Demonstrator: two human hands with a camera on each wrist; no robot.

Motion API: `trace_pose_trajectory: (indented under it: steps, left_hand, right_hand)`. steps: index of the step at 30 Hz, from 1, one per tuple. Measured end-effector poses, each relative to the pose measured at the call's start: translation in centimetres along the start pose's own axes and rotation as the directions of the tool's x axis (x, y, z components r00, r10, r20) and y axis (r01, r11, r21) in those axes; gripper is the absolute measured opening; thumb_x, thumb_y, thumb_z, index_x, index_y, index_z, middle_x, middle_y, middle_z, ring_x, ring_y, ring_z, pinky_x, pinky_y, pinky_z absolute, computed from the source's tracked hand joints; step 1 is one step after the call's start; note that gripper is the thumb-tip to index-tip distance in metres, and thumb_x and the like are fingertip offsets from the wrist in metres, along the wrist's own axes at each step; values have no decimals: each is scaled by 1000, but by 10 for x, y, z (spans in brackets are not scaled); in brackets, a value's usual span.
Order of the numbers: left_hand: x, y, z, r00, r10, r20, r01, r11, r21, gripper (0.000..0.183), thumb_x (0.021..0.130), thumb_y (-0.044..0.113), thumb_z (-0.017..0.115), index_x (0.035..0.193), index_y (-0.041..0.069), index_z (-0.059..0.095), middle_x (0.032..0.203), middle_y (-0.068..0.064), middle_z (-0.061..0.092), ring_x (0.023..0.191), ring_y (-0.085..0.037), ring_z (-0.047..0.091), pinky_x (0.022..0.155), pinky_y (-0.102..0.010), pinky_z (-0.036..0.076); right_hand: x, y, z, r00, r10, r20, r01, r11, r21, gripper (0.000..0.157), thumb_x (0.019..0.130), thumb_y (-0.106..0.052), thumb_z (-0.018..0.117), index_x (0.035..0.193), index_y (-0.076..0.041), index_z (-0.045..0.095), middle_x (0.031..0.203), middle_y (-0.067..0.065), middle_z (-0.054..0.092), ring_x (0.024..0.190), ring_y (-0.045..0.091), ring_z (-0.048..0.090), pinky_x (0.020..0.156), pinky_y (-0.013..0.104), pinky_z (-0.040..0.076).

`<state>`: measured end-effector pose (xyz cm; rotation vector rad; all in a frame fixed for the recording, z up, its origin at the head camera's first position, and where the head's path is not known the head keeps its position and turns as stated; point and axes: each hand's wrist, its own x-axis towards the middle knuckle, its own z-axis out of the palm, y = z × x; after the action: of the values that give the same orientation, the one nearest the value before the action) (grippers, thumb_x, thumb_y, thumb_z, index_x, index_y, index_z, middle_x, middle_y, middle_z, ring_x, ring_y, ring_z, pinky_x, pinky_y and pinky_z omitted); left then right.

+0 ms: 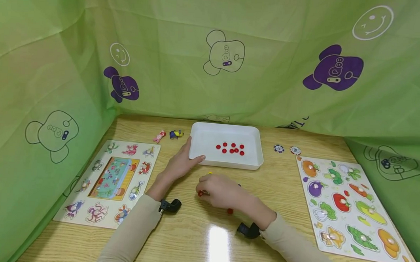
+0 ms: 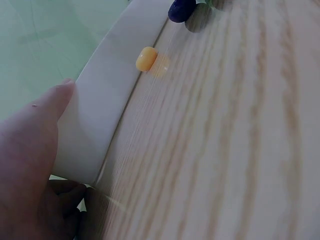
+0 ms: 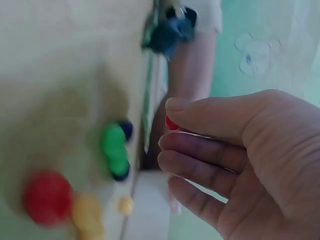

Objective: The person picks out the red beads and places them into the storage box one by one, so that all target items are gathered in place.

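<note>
My left hand (image 1: 179, 164) holds the near left corner of a white tray (image 1: 226, 164), its thumb against the front wall in the left wrist view. Several red beads (image 1: 233, 145) lie inside the tray. In the right wrist view, my right hand (image 3: 235, 150) pinches a small red bead (image 3: 172, 122) between thumb and index finger, over the table just in front of the tray. Near that hand are green beads (image 3: 115, 148), dark blue ones, yellow beads (image 3: 87, 212) and a larger-looking red bead (image 3: 47, 197). A single yellow bead (image 2: 146, 59) sits close to the tray's front wall.
On the left lies a sea-animal puzzle board (image 1: 141, 188), on the right a vegetable puzzle board (image 1: 338, 221). Behind the left board are a pink figurine (image 1: 159, 136) and a blue-and-yellow figurine (image 1: 176, 134). Two chips (image 1: 278, 149) lie right of the tray. Green cloth (image 1: 169, 85) hangs around the table.
</note>
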<state>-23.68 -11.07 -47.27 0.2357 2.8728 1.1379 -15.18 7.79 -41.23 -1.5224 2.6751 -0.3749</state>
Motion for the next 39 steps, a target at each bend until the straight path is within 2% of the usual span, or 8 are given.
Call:
trace_pose_trajectory:
  steps: [4, 8, 16, 21, 25, 29, 33, 39]
  left_hand:
    - [2, -2, 2, 1000, 3, -2, -3, 1000, -5, 106, 75, 78, 44, 150, 20, -3, 157, -6, 14, 140, -29, 26, 103, -54, 36]
    - [3, -3, 3, 1000, -5, -5, 5, 1000, -5, 106, 75, 78, 45, 150, 20, -2, 157, -6, 15, 140, -30, 26, 103, -55, 35]
    - [3, -4, -1, 1000, -14, -13, 14, 1000, -6, 101, 79, 70, 50, 151, 18, 1, 157, -7, 13, 142, -29, 22, 107, -55, 30]
    - [1, -2, -1, 1000, -6, -10, 6, 1000, -11, 101, 80, 69, 50, 151, 17, 1, 157, -8, 13, 142, -29, 22, 109, -53, 29]
    - [2, -1, 1, 1000, 5, -11, -5, 1000, -17, 103, 78, 72, 49, 151, 16, 2, 157, -7, 13, 142, -28, 22, 108, -52, 30]
    - [3, -2, 3, 1000, -1, -9, 1, 1000, -16, 102, 79, 71, 50, 151, 18, 1, 157, -7, 14, 141, -29, 23, 107, -54, 31]
    - [3, -3, 2, 1000, -15, -11, 14, 1000, -17, 100, 79, 69, 51, 151, 20, 1, 157, -7, 15, 141, -30, 24, 106, -55, 32]
    - [3, -2, 1, 1000, -16, -9, 16, 1000, -15, 102, 78, 71, 50, 151, 20, 1, 157, -7, 15, 141, -30, 25, 106, -55, 33]
  right_hand:
    - [-2, 16, -13, 996, 89, -19, -87, 993, 79, 11, 83, -17, 68, 93, -14, 70, 82, -9, 61, 73, 2, 54, 66, 16, 47]
    - [-6, 33, -23, 977, 203, -63, -194, 973, 124, 16, 83, -13, 69, 99, -14, 70, 85, -8, 63, 75, 5, 56, 68, 19, 49]
    - [5, 77, -28, 909, 369, -197, -345, 927, 146, 12, 84, -12, 66, 95, -11, 71, 87, -3, 68, 75, 9, 58, 67, 24, 49]
    - [19, 104, -21, 865, 459, -202, -418, 883, 215, 15, 83, -9, 66, 97, -6, 72, 88, 3, 69, 74, 12, 59, 67, 27, 50]
    - [29, 121, -9, 842, 506, -184, -464, 855, 232, 17, 82, -9, 63, 97, -8, 72, 90, 4, 69, 74, 14, 58, 67, 29, 49]
    - [36, 131, 2, 832, 531, -163, -492, 840, 227, 15, 81, -9, 61, 91, -11, 72, 88, 1, 68, 73, 14, 56, 65, 28, 46]
    - [41, 134, 6, 827, 537, -168, -501, 838, 216, 12, 82, -9, 62, 87, -13, 71, 86, 1, 67, 71, 15, 55, 62, 28, 45]
    - [38, 131, 1, 810, 565, -158, -529, 820, 219, 22, 80, -9, 59, 98, -12, 72, 84, 1, 65, 68, 16, 54, 59, 28, 44]
